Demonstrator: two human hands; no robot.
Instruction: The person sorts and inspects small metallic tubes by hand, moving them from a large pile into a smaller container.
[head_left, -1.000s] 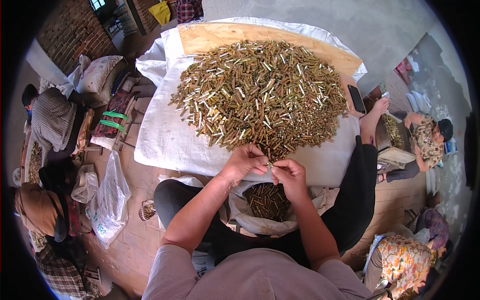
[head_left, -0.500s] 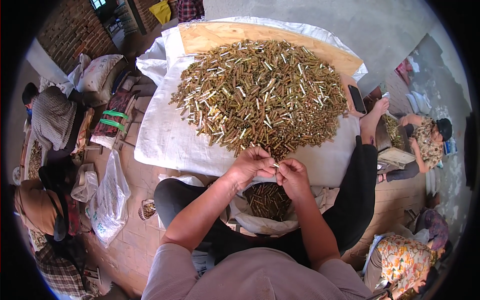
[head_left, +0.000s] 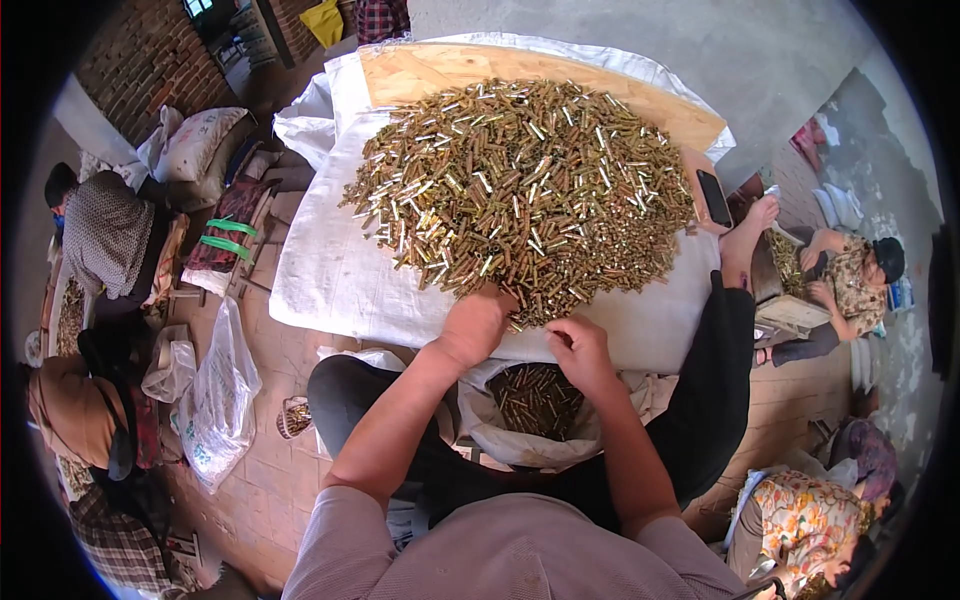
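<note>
Touching the pile [head_left: 520, 190]: the left hand [head_left: 478, 325] is resting at its near edge, fingertips being hidden among the small metal pieces [head_left: 440, 220] — I cannot tell whether they are grasping any.
Right hand [head_left: 582, 348]: is standing just to the right of the left one, apart from it, near the front of the covered surface; thumb and forefinger are bending toward each other, but whether they are pinching a piece I cannot tell.
Brass-coloured heap: is lying spread across a white sheet [head_left: 335, 275], some pieces shining silver in the light.
Wooden board [head_left: 420, 72]: is bordering the heap along its far side.
Phone [head_left: 714, 199]: is lying at the right end, beside the heap.
Open white sack [head_left: 495, 440]: is sitting between the person's knees, below the hands — more such pieces are filling its mouth.
Brick floor [head_left: 285, 510]: is carrying a clear plastic bag [head_left: 222, 400] and a small basket [head_left: 294, 420], both at the left.
Co-workers: one in a dotted top [head_left: 115, 235] is sitting at the left, another in a black cap [head_left: 888, 258] at the right.
</note>
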